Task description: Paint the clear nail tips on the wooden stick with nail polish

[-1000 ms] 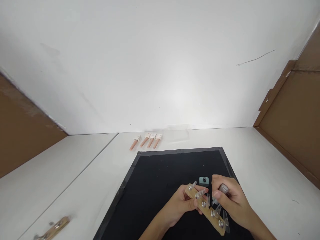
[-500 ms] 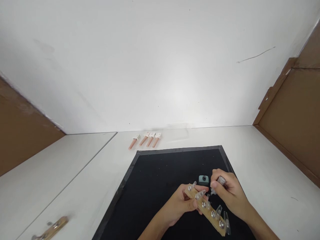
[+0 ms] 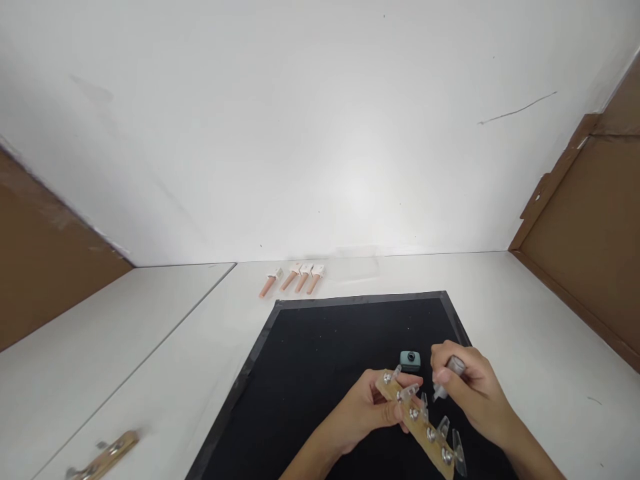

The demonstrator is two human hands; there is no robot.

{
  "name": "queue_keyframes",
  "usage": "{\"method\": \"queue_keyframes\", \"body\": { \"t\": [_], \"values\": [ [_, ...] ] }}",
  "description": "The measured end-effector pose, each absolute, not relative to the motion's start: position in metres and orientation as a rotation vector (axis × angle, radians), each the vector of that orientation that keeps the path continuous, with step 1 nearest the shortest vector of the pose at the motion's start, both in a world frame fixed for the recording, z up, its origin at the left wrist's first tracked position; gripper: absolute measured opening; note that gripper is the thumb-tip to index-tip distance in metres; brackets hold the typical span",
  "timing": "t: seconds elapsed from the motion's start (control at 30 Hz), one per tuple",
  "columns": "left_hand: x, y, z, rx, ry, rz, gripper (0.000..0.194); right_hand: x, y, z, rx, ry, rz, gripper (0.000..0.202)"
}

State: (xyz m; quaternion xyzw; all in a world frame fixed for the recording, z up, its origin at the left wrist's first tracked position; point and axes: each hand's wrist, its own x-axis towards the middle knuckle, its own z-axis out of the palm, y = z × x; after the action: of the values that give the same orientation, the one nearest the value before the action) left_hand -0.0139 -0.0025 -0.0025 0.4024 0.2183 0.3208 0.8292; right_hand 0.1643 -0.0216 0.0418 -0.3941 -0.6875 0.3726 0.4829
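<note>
My left hand (image 3: pixel 367 407) grips the upper part of a narrow wooden strip (image 3: pixel 423 439) held at a slant, thumb on its face. Round metal studs run along the strip, and clear false nail tips (image 3: pixel 410 392) stick out from it. Closed around a small grey cylinder (image 3: pixel 456 365), my right hand (image 3: pixel 477 390) is just to the right of the strip. A narrow pale tip on the cylinder points down and left, apart from the nail tips. Beyond my left fingertips, a small teal bottle (image 3: pixel 406 363) with a dark round neck stands on the black mat (image 3: pixel 320 360).
Several pink sticks with white heads (image 3: pixel 303 279) lie near the back wall (image 3: pixel 320 133). Another wooden strip with metal studs (image 3: pixel 107 457) rests at the lower left, partly out of view. Brown cardboard panels (image 3: pixel 590 253) stand at both sides of the white table (image 3: pixel 200 367).
My right hand has drawn the grey cylinder away to the right, off from the middle nail tip, which now shows fully. The strip has shifted slightly right and down in view.
</note>
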Motion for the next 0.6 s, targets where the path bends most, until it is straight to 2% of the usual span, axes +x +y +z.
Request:
{"method": "queue_keyframes", "body": {
  "t": [0.37,0.6],
  "values": [
    [-0.0101,-0.0023,0.0003,0.904,0.464,0.657,0.041,0.1615,-0.0197,0.0431,-1.017,-1.731,1.065,0.039],
    [-0.0119,-0.0035,-0.005,0.891,0.488,0.677,0.042,0.1618,-0.0181,0.0426,-1.105,-1.743,1.02,0.034]
  ]
}}
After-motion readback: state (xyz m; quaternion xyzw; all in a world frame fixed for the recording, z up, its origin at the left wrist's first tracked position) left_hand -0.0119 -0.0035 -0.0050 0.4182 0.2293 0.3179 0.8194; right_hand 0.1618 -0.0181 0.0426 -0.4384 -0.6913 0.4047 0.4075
